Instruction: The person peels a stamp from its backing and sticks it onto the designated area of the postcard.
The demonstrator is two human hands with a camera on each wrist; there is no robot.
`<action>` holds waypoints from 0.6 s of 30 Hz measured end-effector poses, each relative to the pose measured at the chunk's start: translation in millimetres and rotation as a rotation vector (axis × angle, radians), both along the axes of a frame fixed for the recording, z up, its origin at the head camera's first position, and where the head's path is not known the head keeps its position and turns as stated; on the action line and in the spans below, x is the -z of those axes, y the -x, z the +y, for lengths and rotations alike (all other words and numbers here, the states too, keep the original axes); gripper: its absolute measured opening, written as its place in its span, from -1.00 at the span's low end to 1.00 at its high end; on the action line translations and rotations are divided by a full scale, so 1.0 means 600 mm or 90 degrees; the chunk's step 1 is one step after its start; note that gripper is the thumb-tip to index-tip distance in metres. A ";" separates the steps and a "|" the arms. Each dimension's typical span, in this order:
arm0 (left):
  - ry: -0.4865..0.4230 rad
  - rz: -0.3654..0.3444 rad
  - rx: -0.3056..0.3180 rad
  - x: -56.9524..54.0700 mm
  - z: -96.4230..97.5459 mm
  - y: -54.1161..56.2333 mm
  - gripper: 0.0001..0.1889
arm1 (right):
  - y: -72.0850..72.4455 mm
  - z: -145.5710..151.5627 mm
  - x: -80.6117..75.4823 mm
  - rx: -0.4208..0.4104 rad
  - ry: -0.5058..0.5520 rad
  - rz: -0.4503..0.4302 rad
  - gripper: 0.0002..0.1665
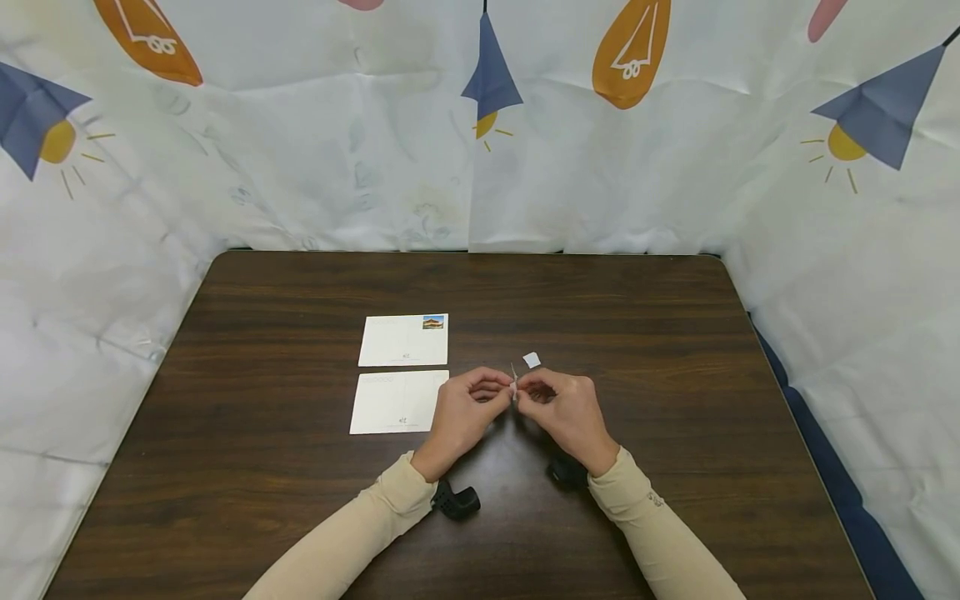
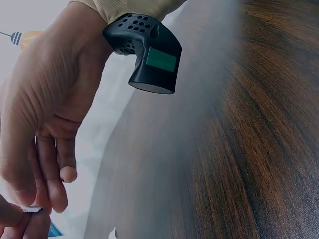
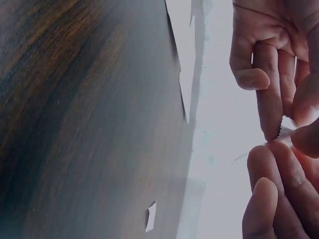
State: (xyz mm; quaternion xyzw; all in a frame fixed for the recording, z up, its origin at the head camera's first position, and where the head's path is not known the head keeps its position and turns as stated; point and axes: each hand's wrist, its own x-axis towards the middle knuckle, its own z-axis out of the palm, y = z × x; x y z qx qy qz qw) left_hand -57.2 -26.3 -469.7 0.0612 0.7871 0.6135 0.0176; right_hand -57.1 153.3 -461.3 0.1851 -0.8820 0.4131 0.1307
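Both hands meet over the table, right of two white postcards. Thumb and fingertips of the left hand [image 1: 461, 414] and the right hand [image 1: 570, 410] pinch a small stamp [image 3: 285, 126] between them. Its toothed edge shows in both wrist views, but the fingers cover most of it. From the fingertips a thin pale sliver [image 1: 513, 370] sticks up in the head view, seen edge-on. The upper postcard [image 1: 393, 343] bears a colourful stamp [image 1: 432, 322] in its top right corner. No stamp shows on the lower postcard [image 1: 393, 404], whose right edge lies beside the left hand.
A small white paper square [image 1: 532, 360] lies on the table just beyond the right fingertips. The dark wood table [image 1: 247, 467] is bordered by a white patterned cloth [image 1: 420, 183]. A black wrist camera [image 1: 456, 502] hangs under the left wrist, another [image 1: 566, 473] under the right.
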 end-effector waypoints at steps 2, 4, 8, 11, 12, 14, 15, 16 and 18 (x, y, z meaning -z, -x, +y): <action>0.002 0.001 -0.001 0.000 0.000 0.001 -0.93 | 0.000 0.000 -0.001 0.001 0.003 -0.002 -0.86; 0.000 0.004 -0.001 -0.001 0.000 0.001 -0.92 | -0.001 -0.001 -0.003 0.004 0.003 -0.003 -0.85; 0.003 0.013 0.002 -0.002 0.001 0.000 -0.92 | -0.002 -0.003 -0.003 0.012 -0.001 -0.006 -0.86; 0.013 0.025 0.003 -0.001 0.003 -0.001 -0.93 | -0.002 -0.005 0.000 0.018 -0.002 -0.004 -0.86; 0.018 0.030 0.003 -0.001 0.003 -0.002 -0.93 | -0.002 -0.005 0.001 0.020 -0.003 -0.001 -0.86; 0.029 0.042 0.005 -0.001 0.004 -0.003 -0.93 | -0.002 -0.006 0.001 0.023 -0.006 0.009 -0.85; 0.035 0.049 0.006 0.000 0.004 -0.003 -0.94 | -0.002 -0.006 0.002 0.024 -0.008 0.017 -0.84; 0.039 0.056 0.007 0.000 0.004 -0.004 -0.94 | -0.001 -0.006 0.003 0.025 -0.010 0.024 -0.84; 0.047 0.069 0.010 0.001 0.005 -0.004 -0.94 | -0.001 -0.006 0.003 0.028 -0.015 0.039 -0.82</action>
